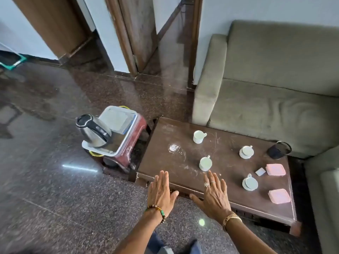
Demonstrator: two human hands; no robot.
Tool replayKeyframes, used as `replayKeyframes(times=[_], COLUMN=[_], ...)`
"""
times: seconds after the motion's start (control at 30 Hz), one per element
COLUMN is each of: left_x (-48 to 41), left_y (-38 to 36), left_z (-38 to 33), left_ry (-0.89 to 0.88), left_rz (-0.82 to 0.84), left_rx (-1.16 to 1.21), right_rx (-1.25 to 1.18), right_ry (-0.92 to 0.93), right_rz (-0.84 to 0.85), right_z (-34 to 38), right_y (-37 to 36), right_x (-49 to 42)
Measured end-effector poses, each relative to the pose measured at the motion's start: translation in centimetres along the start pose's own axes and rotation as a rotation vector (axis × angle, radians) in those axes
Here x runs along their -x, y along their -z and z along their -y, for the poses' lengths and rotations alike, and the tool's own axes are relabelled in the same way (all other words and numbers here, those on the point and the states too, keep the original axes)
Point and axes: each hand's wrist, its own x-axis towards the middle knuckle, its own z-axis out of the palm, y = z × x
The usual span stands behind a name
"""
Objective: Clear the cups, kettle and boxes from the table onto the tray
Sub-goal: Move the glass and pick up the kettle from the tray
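Head view: left hand [161, 193], right hand [215, 196] flat, grips empty, at scuffed brown table [165, 131]

Olive sofa [271, 85], speckled granite floor [55, 180], pale walls [256, 8], wooden doorframes [119, 33].

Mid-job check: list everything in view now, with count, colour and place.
table: one, brown, centre right
cups: four, white, across the table
pink boxes: two, pink, table's right end
small box: one, pale grey, by pink boxes
dark pot: one, black, table's far corner
red stool: one, left of table
tray: one, white-rimmed, on stool
kettle: one, steel, on tray
sofa: one, grey-green, behind the table
left hand: one, open, table's near edge
right hand: one, open, same edge
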Motion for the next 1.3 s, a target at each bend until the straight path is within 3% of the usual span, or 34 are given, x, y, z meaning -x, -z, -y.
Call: replayKeyframes(times=[0.27,0.57,0.93,1.3], left_x=[-1.1,-3.7,-9.2,-21.4], left_y=[3.0,9.5,10.0,17.7], left_z=[7.7,15.5,19.5,22.4], left_ry=[0.142,0.24,0.404,0.427], left_rz=[-0.049,-0.172,-0.145,-0.261], left_rx=[0.062,0.125,0.233,0.207], right_rx=[0.053,0.038,0.098,0.074], right_ry=[0.148,0.295,0.435,0.517], right_rz=[0.058,-0.05,0.153,0.009], right_z=[7.8,17.8,22.0,26.9], right_y=[0.3,3.8,1.2,7.3], right_x=[-4.3,-11.1,-19.3,-34.3])
